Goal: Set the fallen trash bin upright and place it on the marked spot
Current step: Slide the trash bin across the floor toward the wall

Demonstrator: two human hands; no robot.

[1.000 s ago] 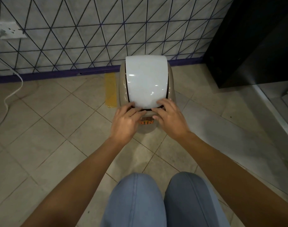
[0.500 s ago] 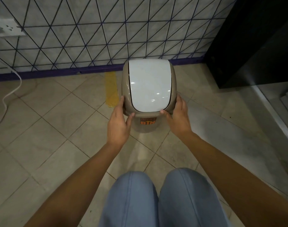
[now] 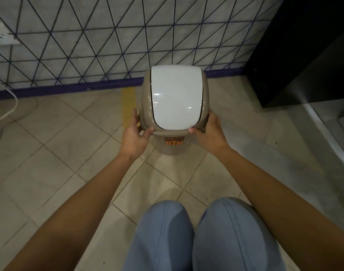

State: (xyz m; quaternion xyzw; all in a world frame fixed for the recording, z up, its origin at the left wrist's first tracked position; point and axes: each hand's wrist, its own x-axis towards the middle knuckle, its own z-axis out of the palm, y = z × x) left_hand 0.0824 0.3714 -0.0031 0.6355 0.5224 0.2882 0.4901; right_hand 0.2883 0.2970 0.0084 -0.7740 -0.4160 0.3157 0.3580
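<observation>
The trash bin (image 3: 176, 98) stands upright on the tiled floor near the wall. It is beige with a white swing lid and an orange label on its front. My left hand (image 3: 135, 132) grips the left side of its top rim. On the right side of the rim sits my right hand (image 3: 209, 130), thumb on the front edge. A yellow tape strip (image 3: 128, 106) on the floor shows just left of the bin; the rest of any marking is hidden under it.
A triangle-patterned tile wall (image 3: 108, 45) with a purple baseboard runs behind the bin. A black cabinet (image 3: 304, 55) stands at the right with a metal step below. A wall socket (image 3: 1, 37) and white cable (image 3: 7, 112) are at the left. My knees (image 3: 202, 235) are at the bottom.
My hands moved from the front edge of the lid out to the two sides of the rim. The bin sits slightly farther back, toward the wall.
</observation>
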